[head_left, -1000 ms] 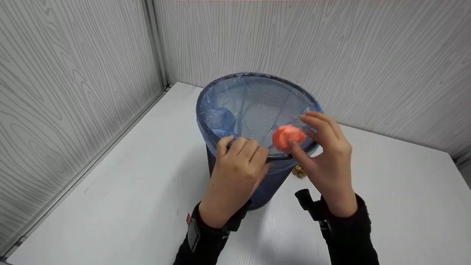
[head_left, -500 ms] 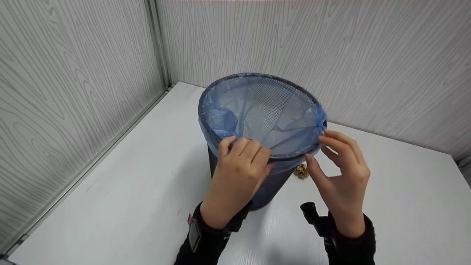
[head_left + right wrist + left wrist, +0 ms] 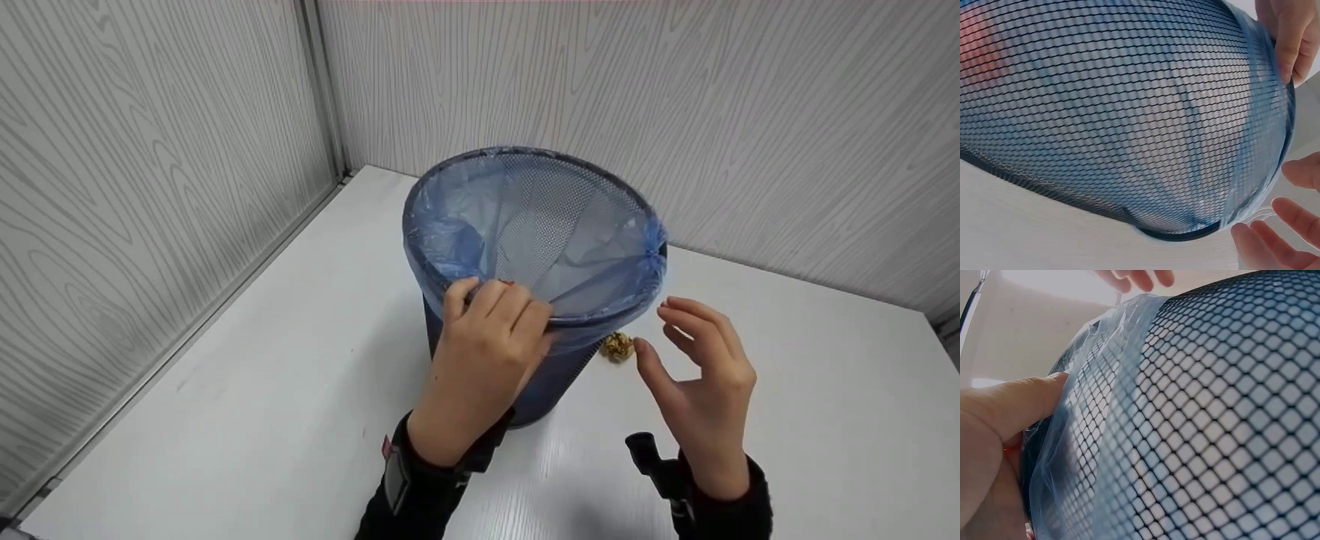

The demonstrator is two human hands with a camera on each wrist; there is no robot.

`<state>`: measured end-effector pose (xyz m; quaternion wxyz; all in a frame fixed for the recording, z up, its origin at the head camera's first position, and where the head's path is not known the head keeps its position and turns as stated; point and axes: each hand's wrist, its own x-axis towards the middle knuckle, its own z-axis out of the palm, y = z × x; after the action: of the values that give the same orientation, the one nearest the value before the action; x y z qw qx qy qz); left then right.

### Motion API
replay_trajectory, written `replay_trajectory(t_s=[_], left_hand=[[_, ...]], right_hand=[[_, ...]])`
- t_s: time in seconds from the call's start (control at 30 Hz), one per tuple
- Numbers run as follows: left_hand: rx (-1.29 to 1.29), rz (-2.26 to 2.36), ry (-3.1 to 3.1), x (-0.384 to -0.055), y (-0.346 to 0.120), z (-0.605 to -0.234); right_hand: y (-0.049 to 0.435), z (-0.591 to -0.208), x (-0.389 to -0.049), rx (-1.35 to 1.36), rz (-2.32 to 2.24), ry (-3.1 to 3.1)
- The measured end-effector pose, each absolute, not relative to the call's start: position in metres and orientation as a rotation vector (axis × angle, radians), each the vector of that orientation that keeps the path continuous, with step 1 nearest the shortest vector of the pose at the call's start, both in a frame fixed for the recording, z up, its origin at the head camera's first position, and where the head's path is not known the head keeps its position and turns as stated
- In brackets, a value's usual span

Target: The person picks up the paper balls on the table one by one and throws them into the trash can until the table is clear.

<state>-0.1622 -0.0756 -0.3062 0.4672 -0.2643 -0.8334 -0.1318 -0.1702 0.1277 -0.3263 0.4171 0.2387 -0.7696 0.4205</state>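
Note:
A dark mesh wastebasket [image 3: 551, 217] is lined with a blue plastic bag [image 3: 600, 259] folded over its rim. My left hand [image 3: 487, 352] grips the near rim, thumb outside against the bag and fingers over the edge. To the right of the basket, my right hand [image 3: 705, 375] hovers apart from the rim, fingers spread from the thumb and nothing between them. Through the mesh in the right wrist view, a blurred orange-red shape [image 3: 982, 50] shows inside the basket. A crumpled gold ball [image 3: 619, 346] lies on the table, beyond my right thumb.
The white tabletop [image 3: 262, 390] carries the basket. Wood-grain panels stand along the left [image 3: 150, 187] and the back [image 3: 750, 135]. Each wrist wears a dark band, and a small black mount [image 3: 652, 457] sticks out at the right wrist.
My right hand has let go of the crumpled orange-red ball over the basket and drawn back right and toward me. My left hand has stayed on the rim.

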Motion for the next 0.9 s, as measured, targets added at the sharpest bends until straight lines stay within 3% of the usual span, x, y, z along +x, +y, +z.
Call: replay_trajectory(t_s=[0.53, 0.9], left_hand=[[-0.652, -0.301, -2.073, -0.161, -0.077, -0.305], [-0.644, -0.311, -2.037, -0.163, -0.076, -0.306]], right_hand=[[0.159, -0.373, -0.252, 0.339, 0.974, -2.418], [0.176, -0.408, -0.281, 0.515, 0.892, -2.984]])
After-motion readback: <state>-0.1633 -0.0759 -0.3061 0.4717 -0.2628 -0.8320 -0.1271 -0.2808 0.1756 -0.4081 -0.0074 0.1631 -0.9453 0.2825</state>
